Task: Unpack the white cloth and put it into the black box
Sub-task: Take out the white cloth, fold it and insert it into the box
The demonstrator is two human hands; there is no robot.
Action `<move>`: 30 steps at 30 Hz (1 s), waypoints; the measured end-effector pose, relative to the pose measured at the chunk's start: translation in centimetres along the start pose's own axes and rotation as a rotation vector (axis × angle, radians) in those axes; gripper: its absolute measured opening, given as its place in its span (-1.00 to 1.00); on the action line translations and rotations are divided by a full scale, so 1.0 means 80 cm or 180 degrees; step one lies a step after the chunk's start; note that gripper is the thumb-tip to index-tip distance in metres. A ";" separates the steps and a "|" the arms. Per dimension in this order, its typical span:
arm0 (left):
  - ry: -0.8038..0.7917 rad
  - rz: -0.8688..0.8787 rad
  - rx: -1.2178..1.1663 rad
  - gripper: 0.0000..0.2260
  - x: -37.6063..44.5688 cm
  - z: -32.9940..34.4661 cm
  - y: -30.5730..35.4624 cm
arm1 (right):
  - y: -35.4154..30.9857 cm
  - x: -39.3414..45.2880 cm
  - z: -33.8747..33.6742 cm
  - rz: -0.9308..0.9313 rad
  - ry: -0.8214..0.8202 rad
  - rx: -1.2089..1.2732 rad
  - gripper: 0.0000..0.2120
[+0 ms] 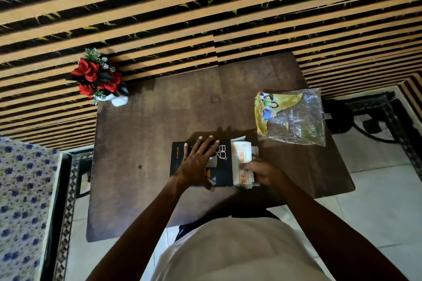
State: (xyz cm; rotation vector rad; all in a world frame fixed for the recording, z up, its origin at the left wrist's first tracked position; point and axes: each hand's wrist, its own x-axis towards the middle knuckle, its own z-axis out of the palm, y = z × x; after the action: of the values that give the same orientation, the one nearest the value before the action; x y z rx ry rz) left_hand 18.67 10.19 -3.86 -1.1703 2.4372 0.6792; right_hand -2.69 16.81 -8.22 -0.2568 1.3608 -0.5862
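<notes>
Two hands work at the black box [201, 162]: the left hand [197, 162] lies spread flat on it, the right hand [260, 171] grips the white cloth [242, 162] beside it.

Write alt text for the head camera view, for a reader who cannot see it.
A person's left hand lies flat on a black box on a dark wooden table while the right hand grips a folded white cloth at the box's right side. An empty plastic bag lies to the right, red flowers at the far left corner.
</notes>
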 end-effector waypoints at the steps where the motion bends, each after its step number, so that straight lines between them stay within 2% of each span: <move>1: -0.0007 -0.0014 0.0002 0.27 0.000 -0.001 0.000 | 0.000 0.008 0.018 -0.0019 -0.0087 0.0057 -0.80; 5: -0.0021 -0.0073 -0.0001 0.27 -0.002 -0.005 -0.009 | -0.003 0.019 0.072 0.0173 -0.0325 0.0623 -0.76; 7: -0.0006 -0.0081 0.0008 0.27 -0.003 -0.006 -0.012 | -0.003 0.015 0.073 0.0223 -0.0357 0.0561 -0.77; 10: -0.0038 -0.0110 0.0062 0.28 -0.002 -0.005 -0.012 | -0.008 0.013 0.052 0.0188 -0.0101 0.0144 -0.81; 14: 0.0269 -0.0078 0.0103 0.29 0.002 -0.003 0.001 | -0.007 0.012 0.001 -0.0125 0.0526 -0.0114 -0.80; 16: 0.0448 0.0150 0.0148 0.27 0.009 -0.001 0.018 | 0.002 0.012 -0.014 -0.0547 0.1580 -0.0854 -0.85; 17: 0.0421 0.0223 0.0118 0.26 0.013 0.001 0.029 | 0.005 0.011 -0.017 -0.0722 0.2017 -0.1303 -0.81; 18: 0.0342 0.0256 0.0110 0.25 0.018 0.004 0.040 | 0.008 0.010 -0.016 -0.0777 0.2131 -0.1622 -0.74; 20: 0.0240 0.0192 0.0261 0.20 0.026 0.008 0.056 | 0.007 0.006 -0.012 -0.0584 0.1738 -0.1687 -0.66; 22: 0.0252 0.0078 0.0346 0.11 0.029 0.009 0.064 | 0.006 0.000 -0.012 -0.0278 0.1346 -0.1109 -0.64; 24: 0.0334 -0.0025 0.0283 -0.04 0.028 0.008 0.069 | 0.006 -0.011 -0.012 -0.0327 0.1129 -0.0599 -0.65; 27: 0.0485 0.0061 0.0371 -0.27 0.028 0.011 0.067 | 0.008 -0.026 -0.004 -0.0574 0.0817 -0.0345 -0.71; 28: 0.0490 0.0131 0.0210 -0.31 0.028 0.013 0.064 | 0.009 -0.029 0.001 -0.0643 0.0799 -0.0342 -0.76; 30: 0.0561 0.0243 -0.0571 -0.31 0.025 0.012 0.055 | 0.012 -0.028 0.017 -0.0763 0.0852 -0.0289 -0.86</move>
State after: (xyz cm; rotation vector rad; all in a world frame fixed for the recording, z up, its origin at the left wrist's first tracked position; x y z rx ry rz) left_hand 14.09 11.80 -4.47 -1.2580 2.6234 0.8670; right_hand -1.37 18.55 -6.56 -0.4310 1.6301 -0.7802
